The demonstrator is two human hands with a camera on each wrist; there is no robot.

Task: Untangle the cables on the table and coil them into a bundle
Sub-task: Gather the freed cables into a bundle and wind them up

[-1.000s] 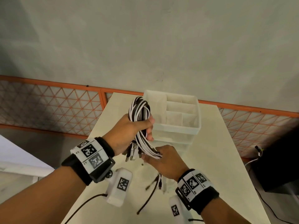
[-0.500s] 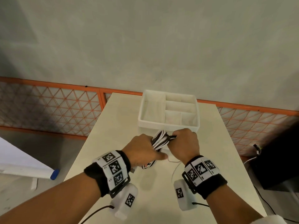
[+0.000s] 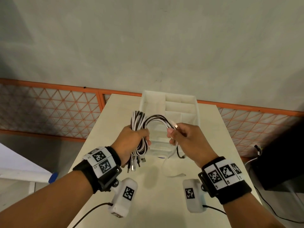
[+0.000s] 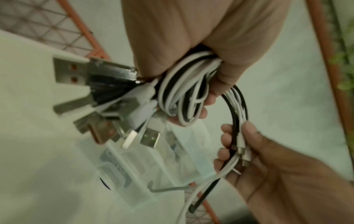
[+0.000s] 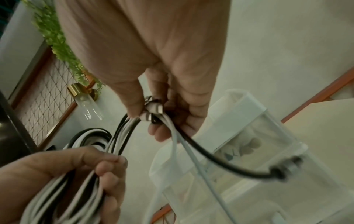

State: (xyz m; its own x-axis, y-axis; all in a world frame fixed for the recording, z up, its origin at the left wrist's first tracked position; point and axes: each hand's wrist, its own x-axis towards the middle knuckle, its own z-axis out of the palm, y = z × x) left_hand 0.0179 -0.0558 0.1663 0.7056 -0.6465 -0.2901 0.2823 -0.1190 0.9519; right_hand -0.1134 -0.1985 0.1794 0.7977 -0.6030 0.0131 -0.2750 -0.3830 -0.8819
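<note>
Left hand: the left hand (image 3: 131, 142) was fisted round the cable bundle (image 3: 139, 129), fingers curled across the black and white strands; the USB plugs (image 3: 134, 163) hung loose below the fist.
Right hand: the right hand (image 3: 185, 137) pinched the free cable ends (image 3: 172, 127) between thumb and curled fingers; small connectors lay against its fingers (image 4: 228, 145), and two tails, one white and one black, dropped from it toward the table (image 3: 115, 162).
Deciding relation: the bundle was held above the table's middle, its long axis roughly upright in the left fist; a short arch of strands ran sideways from its top to the right hand, which held the ends level with and just beside the left.
Judgement: the next move probably calls for the right hand to carry the ends round or onto the bundle, since it holds them.
Beyond the hands: a white divided organiser box (image 3: 195, 104) stood near the table's far edge, behind both hands.
</note>
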